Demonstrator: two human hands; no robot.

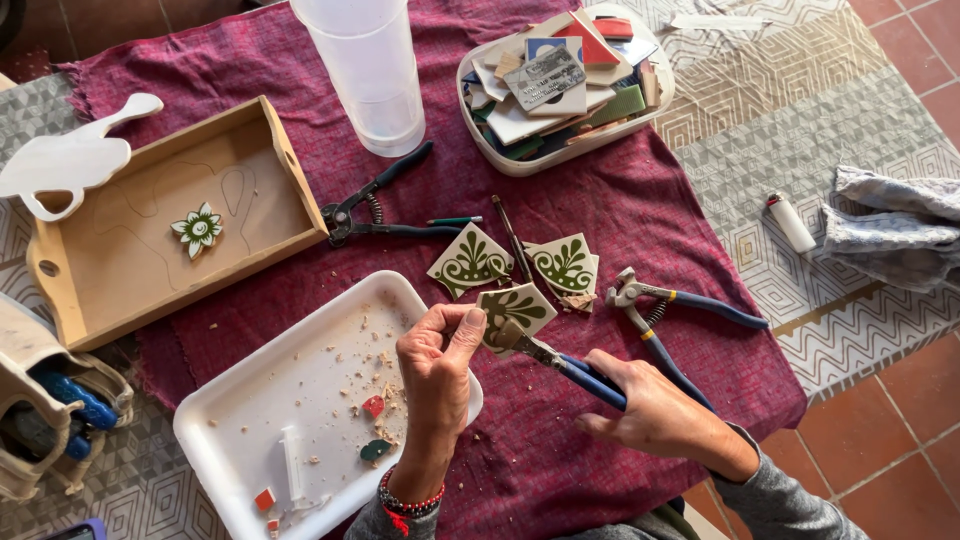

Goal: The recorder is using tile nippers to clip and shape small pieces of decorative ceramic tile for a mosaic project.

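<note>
My left hand pinches a cream tile piece with a green leaf pattern over the edge of a white tray. My right hand grips blue-handled tile nippers, whose jaws bite the tile's lower edge. Two more green-patterned tile pieces lie on the maroon cloth just beyond. The tray holds crumbs and small red and green chips.
A second pair of blue-handled nippers lies to the right; black-handled pliers lie behind. A wooden tray with a flower tile sits left. A white bowl of tile pieces, a clear plastic cup, a lighter and a grey cloth stand farther back.
</note>
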